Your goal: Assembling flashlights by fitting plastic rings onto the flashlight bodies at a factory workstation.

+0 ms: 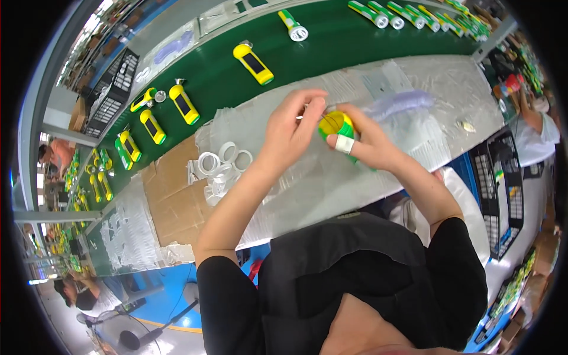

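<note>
My right hand [370, 145] is wrapped round a yellow and green flashlight body [332, 123] above the bench. Its open end faces up toward my left hand, and thin dark wires show at the mouth. A white wrap circles one digit of my right hand. My left hand [289, 130] is closed beside that open end, thumb and fingers pinched together. A small bit of something pale or metallic shows between them, but I cannot make out what it is. The lower part of the flashlight body is mostly covered by my right hand.
White plastic rings [220, 164] lie heaped on the bench beside a cardboard sheet [171, 177]. Beyond runs a green conveyor belt [213, 71] carrying several flashlights [253, 64]. A purplish plastic film [405, 102] lies right of my hands. Black crates [500, 192] stand at right; other people work nearby.
</note>
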Motion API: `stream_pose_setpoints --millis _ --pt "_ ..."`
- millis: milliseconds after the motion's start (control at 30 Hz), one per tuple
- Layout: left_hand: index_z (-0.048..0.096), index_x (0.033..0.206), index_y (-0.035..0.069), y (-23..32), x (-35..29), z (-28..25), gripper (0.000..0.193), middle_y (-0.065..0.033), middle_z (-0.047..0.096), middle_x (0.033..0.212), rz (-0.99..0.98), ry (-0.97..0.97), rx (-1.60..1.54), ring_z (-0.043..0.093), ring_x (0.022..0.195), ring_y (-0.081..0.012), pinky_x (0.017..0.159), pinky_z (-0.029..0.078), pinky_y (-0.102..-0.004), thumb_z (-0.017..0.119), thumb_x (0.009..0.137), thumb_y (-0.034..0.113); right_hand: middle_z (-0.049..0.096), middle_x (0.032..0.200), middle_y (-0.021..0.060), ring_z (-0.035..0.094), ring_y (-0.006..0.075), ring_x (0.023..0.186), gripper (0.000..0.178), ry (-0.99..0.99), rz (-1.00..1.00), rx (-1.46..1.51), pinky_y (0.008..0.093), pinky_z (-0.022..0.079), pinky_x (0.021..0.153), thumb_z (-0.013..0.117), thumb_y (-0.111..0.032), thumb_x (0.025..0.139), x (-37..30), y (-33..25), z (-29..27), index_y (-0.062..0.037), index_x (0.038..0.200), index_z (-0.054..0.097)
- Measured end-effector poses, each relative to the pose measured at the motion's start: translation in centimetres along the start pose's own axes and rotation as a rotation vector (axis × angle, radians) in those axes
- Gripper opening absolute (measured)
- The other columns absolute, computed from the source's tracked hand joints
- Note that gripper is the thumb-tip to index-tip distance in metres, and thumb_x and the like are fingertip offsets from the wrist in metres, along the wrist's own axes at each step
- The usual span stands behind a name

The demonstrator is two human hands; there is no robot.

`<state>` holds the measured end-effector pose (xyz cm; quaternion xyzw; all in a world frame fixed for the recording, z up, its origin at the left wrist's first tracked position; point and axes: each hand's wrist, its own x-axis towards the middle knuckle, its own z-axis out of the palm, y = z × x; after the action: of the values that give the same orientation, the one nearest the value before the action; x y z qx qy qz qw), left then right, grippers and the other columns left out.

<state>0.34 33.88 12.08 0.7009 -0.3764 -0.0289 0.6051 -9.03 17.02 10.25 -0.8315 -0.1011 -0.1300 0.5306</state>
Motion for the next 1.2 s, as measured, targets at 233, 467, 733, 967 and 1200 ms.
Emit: stream_pose_setpoints --millis 233,467,733,967,1200 --pt "0.069 0.099 0.008 1.1 -2.3 1.7 0.015 -0.0067 0.066 0.087 0.439 -0.100 0.126 0.063 0.078 -0.0206 0.066 0.049 -0.0306 0.064 0.091 0.021 0.061 0.097 0.0087 0.062 0.0164 0.081 0.053 -0.135 0.380 0.700 0.0322 0.052 0.074 0.058 -0.040 0.098 -4.5 -2.3 2.9 -0.0049 0.133 0.041" --pt "0.070 0.103 0.013 2.6 -2.2 2.9 0.021 -0.0048 0.069 0.097 0.252 -0.254 0.175 0.059 0.082 -0.0246 0.073 0.043 -0.0358 0.065 0.089 0.028 0.060 0.101 0.0092 0.063 0.0164 0.083 0.049 -0.071 0.329 0.786 0.0310 0.052 0.072 0.056 -0.038 0.099 -5.9 -1.9 1.6 -0.0040 0.132 0.042" --pt "0.062 0.125 0.010 1.0 -0.3 7.0 0.038 -0.0094 0.063 0.126 0.526 -0.426 0.199 0.054 0.122 -0.0293 0.098 0.036 -0.0389 0.048 0.099 0.034 0.061 0.097 0.0111 0.064 0.0193 0.079 0.044 0.197 0.300 0.778 0.0312 0.052 0.068 0.054 -0.035 0.100 -7.3 -0.9 0.5 -0.0050 0.130 0.046" --pt "0.056 0.129 0.004 -8.5 1.7 10.5 0.058 -0.0168 0.059 0.124 0.208 -0.163 0.544 0.054 0.117 -0.0335 0.095 0.044 -0.0421 0.075 0.081 0.030 0.060 0.085 0.0117 0.058 0.0185 0.067 0.048 0.326 0.353 0.850 0.0294 0.045 0.059 0.049 -0.044 0.100 -8.2 0.6 -1.7 -0.0063 0.129 0.048" --pt "0.060 0.123 0.005 -8.5 2.0 9.1 0.052 -0.0131 0.062 0.110 0.207 -0.154 0.425 0.056 0.104 -0.0300 0.088 0.045 -0.0387 0.077 0.079 0.025 0.060 0.084 0.0125 0.059 0.0191 0.067 0.048 0.316 0.349 0.855 0.0298 0.046 0.060 0.051 -0.043 0.100 -8.2 0.5 -1.7 -0.0050 0.128 0.048"
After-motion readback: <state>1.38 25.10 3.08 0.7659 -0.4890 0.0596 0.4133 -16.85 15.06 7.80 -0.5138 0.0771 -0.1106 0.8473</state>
